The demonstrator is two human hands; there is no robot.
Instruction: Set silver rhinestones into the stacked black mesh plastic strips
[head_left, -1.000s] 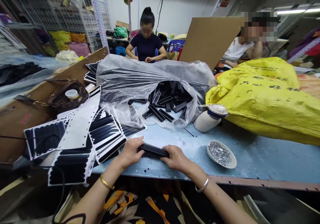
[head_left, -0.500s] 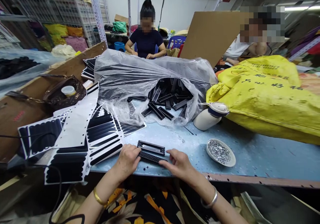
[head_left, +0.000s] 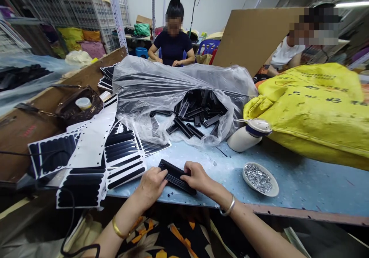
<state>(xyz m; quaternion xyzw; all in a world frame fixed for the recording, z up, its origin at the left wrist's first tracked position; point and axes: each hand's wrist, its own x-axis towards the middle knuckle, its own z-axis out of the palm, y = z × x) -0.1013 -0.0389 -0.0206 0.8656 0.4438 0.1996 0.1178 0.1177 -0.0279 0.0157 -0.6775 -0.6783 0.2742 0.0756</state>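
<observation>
Both my hands rest on two long black plastic strips [head_left: 176, 176] lying side by side near the front edge of the blue table [head_left: 302, 181]. My left hand [head_left: 151, 184] grips their left end, with the thumb on the meshed strip. My right hand [head_left: 196, 176] presses on their right part from above. Behind them an open clear plastic bag [head_left: 161, 89] spills several more black strips [head_left: 196, 118] onto the table. Sheets of black adhesive pads [head_left: 121, 154] on white backing lie to the left of my hands.
A small dish of silver beads [head_left: 260, 179] sits to the right, with a white bottle [head_left: 248, 135] on its side behind it. A yellow sack [head_left: 314, 108] fills the right. A brown handbag [head_left: 79, 106] lies at left. Two people sit across the table.
The two strips, apart half a second ago, are now pushed together and angled. My right hand moved left onto them. My view shifted slightly.
</observation>
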